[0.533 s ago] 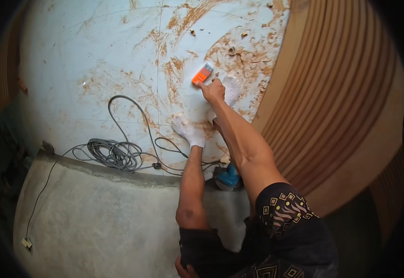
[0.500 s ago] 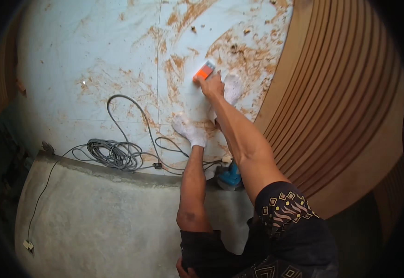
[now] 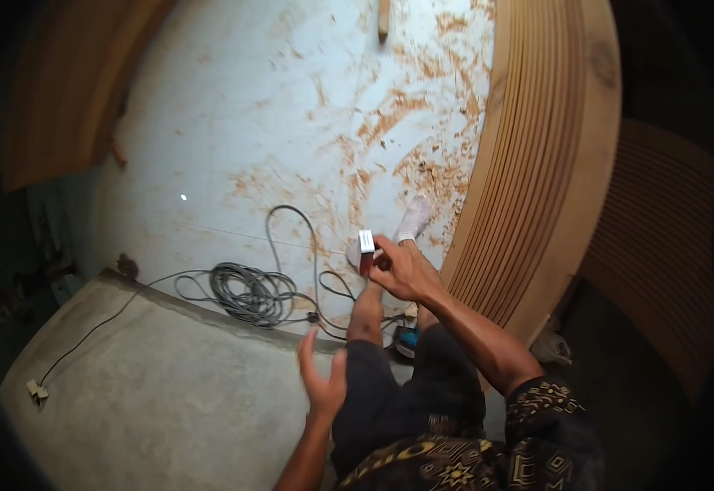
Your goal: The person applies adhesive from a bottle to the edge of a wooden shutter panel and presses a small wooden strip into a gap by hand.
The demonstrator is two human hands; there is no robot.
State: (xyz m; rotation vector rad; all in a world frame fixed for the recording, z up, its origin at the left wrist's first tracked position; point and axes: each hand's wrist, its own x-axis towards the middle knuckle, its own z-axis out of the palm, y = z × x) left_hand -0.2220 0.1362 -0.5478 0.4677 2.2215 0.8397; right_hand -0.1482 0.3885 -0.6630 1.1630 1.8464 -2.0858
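Note:
Between the thumb and fingers of my right hand (image 3: 404,270) is a small red and white box (image 3: 366,242), its white face turned up. I hold it in the air in front of my legs. My left hand (image 3: 322,383) is raised below and to the left, over the concrete, with its fingers apart and nothing in it. Beneath the box, my feet in whitish socks stand on the pale floor sheet (image 3: 234,114); the left foot is mostly hidden behind the box and hand.
A coiled grey cable (image 3: 246,293) lies along the concrete ledge (image 3: 177,368), with a pale socket block (image 3: 38,391) at left. A blue power tool (image 3: 407,339) sits by my legs. Grooved wooden panels (image 3: 529,155) stand at right. Wood shavings (image 3: 389,114) and a wooden stick (image 3: 383,20) lie ahead.
My right hand has lifted the small box from the floor and brought it up toward me. My left hand has risen into view from the lower edge. I have straightened up.

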